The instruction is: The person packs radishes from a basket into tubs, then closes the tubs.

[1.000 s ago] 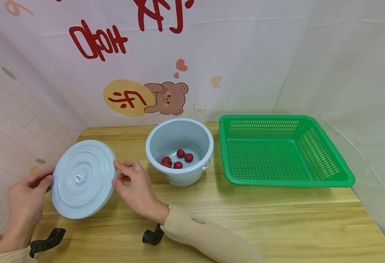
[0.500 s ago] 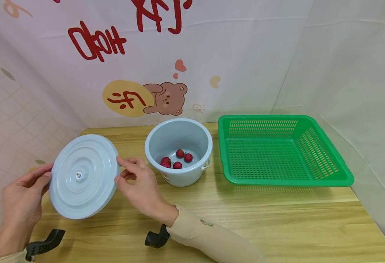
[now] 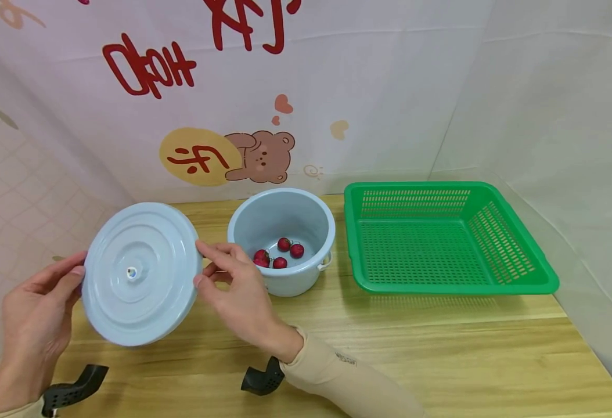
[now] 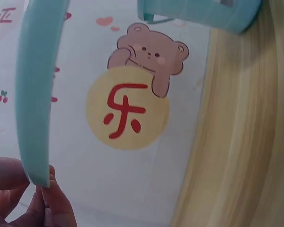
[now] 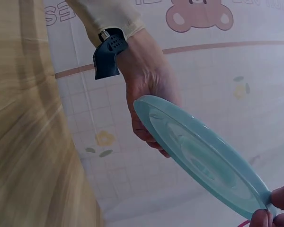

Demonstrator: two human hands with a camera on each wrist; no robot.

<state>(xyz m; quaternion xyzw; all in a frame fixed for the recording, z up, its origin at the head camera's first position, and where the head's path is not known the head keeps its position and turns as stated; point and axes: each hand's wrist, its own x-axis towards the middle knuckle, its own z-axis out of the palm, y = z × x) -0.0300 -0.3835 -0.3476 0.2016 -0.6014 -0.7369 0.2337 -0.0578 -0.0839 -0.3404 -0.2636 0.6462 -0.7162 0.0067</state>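
Note:
A round pale blue lid [image 3: 165,290] is held tilted above the left of the table, its knobbed face toward the head camera. My left hand [image 3: 36,316] pinches its left rim between thumb and fingers. On the opposite rim, my right hand [image 3: 243,296] pinches it the same way. The left wrist view catches the lid [image 4: 35,94] edge-on, while the right wrist view shows its underside [image 5: 203,158]. Right of the lid stands a pale blue bucket [image 3: 301,283], uncovered, with several red radishes [image 3: 297,251] at its bottom. Part of the bucket's left side is behind my right hand.
A green slotted plastic basket [image 3: 358,255] sits on the wooden table [image 3: 442,354], right of the bucket. A white printed cloth [image 3: 389,104] hangs behind the table and along its sides. Black curved pieces [image 3: 261,378] are strapped at both wrists.
Both hands have raised the lid slightly and brought it to the right, nearer the bucket. Its face has tipped up more toward the head camera. Bucket and basket stay put.

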